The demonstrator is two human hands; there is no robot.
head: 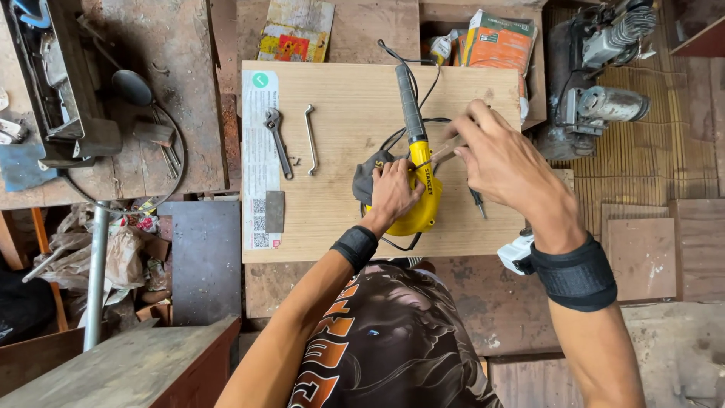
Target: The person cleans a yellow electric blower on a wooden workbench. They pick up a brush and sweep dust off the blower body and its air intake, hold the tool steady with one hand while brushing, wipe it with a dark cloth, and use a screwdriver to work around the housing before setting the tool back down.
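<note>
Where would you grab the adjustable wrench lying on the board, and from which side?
Take the adjustable wrench by its long straight handle, near the middle, coming down from above. It lies flat on the wooden board with bare wood either side, so fingers can likely close across its width. The bent metal rod lies apart on one side.
</note>
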